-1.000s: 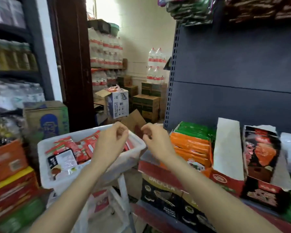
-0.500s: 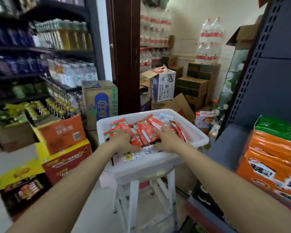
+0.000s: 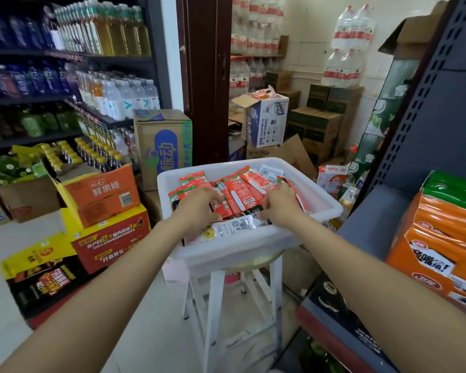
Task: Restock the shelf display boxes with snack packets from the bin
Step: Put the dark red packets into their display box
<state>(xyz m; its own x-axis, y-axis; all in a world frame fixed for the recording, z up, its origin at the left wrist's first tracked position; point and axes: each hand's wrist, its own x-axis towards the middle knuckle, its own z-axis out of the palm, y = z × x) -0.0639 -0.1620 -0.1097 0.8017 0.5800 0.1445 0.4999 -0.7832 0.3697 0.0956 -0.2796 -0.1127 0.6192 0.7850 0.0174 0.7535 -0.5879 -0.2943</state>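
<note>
Both our hands are down in the white rectangular plastic bin (image 3: 324,202), which sits on a white-legged stool (image 3: 218,297) in the near middle of the aisle. Left hand (image 3: 197,205) has its fingers curled onto the left edge of a bunch of red foil snack packets (image 3: 237,195); right hand (image 3: 277,207) curls onto the right edge of the same bunch. We judge both are gathering it between them, though the fingertips are partly buried, so a firm pinch is not certain.

Bin remains well stocked: red packets across the far half, a clear-and-white barcoded packet (image 3: 234,226) at the near wall.

Shelf to the right: grey metal shelf (image 3: 371,227) shows a bare stretch near the bin; stacked orange-and-green snack bags (image 3: 441,238) fill the near right edge. No display boxes are clearly in view here, so we cannot tell how full they are.

Progress, as we read it: a pick-up in hand, nothing lifted yet; carry to the shelf and placing into a box still remain, with many packets left.

Drink cartons (image 3: 102,195) stacked on the floor at left.
</note>
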